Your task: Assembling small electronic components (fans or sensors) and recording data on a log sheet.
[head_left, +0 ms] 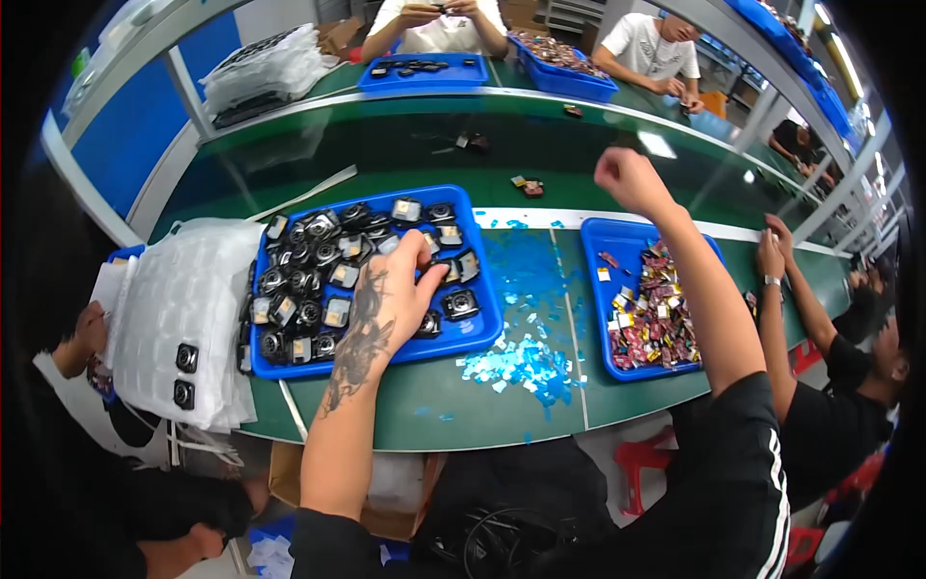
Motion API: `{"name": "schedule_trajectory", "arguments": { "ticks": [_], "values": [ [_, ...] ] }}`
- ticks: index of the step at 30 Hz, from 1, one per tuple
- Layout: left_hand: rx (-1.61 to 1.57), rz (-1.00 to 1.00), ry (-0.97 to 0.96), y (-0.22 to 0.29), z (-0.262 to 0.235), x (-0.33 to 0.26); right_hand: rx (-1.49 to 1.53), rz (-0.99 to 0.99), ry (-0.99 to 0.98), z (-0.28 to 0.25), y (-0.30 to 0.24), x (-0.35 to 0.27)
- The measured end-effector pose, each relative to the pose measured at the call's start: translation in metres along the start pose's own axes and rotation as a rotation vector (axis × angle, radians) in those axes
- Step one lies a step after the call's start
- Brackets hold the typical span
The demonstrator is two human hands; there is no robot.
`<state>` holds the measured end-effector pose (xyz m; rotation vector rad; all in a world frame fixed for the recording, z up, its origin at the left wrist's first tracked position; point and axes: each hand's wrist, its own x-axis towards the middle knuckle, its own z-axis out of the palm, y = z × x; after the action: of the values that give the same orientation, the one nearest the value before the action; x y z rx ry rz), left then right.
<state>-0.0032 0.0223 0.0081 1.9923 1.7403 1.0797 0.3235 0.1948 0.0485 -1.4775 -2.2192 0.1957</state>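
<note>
My left hand, with a tattooed wrist, reaches over a blue tray. Its thumb and index finger are apart, and I see nothing between them; the other fingers are partly hidden. Several small black camera-like units fill the tray, some showing a round lens, others a pale square. A few lie right beside my left fingertips. Over the belt, above the far edge of a second blue tray, my right hand is closed with curled fingers. Whatever it may hold is hidden. Small red and yellow parts lie heaped in this tray.
Blue film scraps litter the green table between the trays. Clear plastic trays are stacked at left, two black units on top. Small parts lie on the green belt. Co-workers sit across and on both sides.
</note>
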Motion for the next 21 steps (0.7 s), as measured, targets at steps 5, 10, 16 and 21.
{"name": "schedule_trajectory", "arguments": {
  "ticks": [5, 10, 16, 21],
  "values": [
    [-0.921, -0.273, -0.287, 0.018, 0.023, -0.001, -0.269, 0.028, -0.519, -0.02, 0.006, -0.072],
    [-1.105, -0.332, -0.367, 0.033, 0.033, -0.015, -0.325, -0.005, -0.239, -0.004, 0.012, -0.113],
    [-0.662, 0.234, -0.081, 0.019, 0.086, -0.016, 0.112, -0.173, 0.045, -0.013, -0.023, -0.153],
    [-0.752, 0.284, -0.292, 0.047, 0.058, -0.033, 0.418, -0.072, -0.237, -0.022, -0.135, -0.176]
  ]
}}
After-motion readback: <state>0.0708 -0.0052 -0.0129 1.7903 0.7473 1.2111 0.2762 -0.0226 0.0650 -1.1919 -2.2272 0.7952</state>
